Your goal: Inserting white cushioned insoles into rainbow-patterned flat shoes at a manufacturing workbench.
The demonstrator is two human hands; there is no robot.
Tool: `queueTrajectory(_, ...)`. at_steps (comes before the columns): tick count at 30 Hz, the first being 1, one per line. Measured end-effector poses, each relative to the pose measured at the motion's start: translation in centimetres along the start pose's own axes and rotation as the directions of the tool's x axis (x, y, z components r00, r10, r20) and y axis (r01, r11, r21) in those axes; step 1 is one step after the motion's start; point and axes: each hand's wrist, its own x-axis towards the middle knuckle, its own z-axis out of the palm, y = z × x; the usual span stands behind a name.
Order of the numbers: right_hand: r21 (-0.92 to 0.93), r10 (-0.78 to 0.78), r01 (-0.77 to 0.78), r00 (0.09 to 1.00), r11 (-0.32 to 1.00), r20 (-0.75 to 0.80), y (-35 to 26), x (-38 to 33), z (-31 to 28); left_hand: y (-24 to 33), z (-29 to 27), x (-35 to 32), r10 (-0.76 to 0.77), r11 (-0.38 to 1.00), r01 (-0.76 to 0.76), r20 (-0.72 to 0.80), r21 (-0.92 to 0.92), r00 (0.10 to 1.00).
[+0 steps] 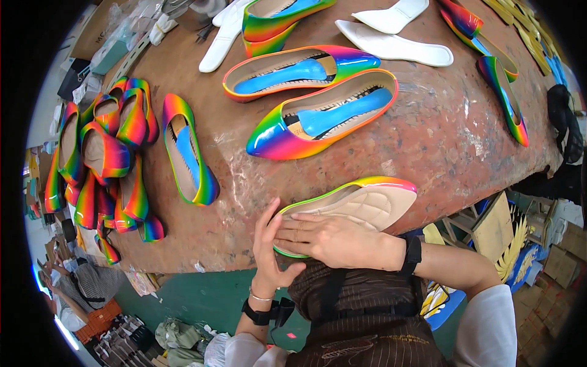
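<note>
Close to the table's front edge lies a glossy rainbow flat shoe (358,183), its pointed end to the right. A beige quilted insole (373,208) rests on it, the wide part reaching over the pointed end. My right hand (333,238) lies across the insole's narrower heel part, fingers extended flat. Around the shoe's left end, my left hand (269,244) has its fingers stretched and thumb apart, touching the shoe's rim. Beyond my hands sit two rainbow flats, a nearer shoe (287,144) and a farther shoe (361,58), with blue strips inside.
Rainbow shoes (107,156) are piled at the table's left, beside a single flat (208,186). White insoles (397,46) lie at the back. More rainbow flats (501,92) rest at the right, near yellow pieces (529,40). A wooden stool-like frame (489,229) stands below the right edge.
</note>
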Motion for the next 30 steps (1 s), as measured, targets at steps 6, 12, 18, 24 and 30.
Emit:
queueTrajectory(6,-0.263,0.166,-0.152,0.986,0.953,0.033,-2.2,-0.8,-1.1,-0.1,0.4,-0.1,-0.071,0.995,0.074,-0.064,0.060,0.995)
queueTrajectory(12,-0.460,0.276,-0.299,0.954,0.836,-0.120,-3.3,-3.6,-2.4,1.0,1.4,0.4,-0.075,0.996,0.082,-0.144,0.043,0.987)
queueTrajectory(18,-0.371,0.341,-0.745,0.610,0.554,-0.716,-0.5,-3.8,-6.2,7.8,5.5,-0.3,-0.115,0.933,0.075,0.093,0.353,0.989)
queueTrajectory(24,0.203,0.563,-0.588,0.531,0.783,-0.634,-0.3,-4.3,-10.3,10.6,8.7,1.9,-0.228,0.828,-0.059,0.430,0.558,0.873)
queueTrajectory(30,-0.133,0.475,-0.590,0.746,0.796,-0.467,-6.9,-9.0,-4.1,9.9,8.9,2.4,-0.278,0.796,-0.071,0.468,0.601,0.839)
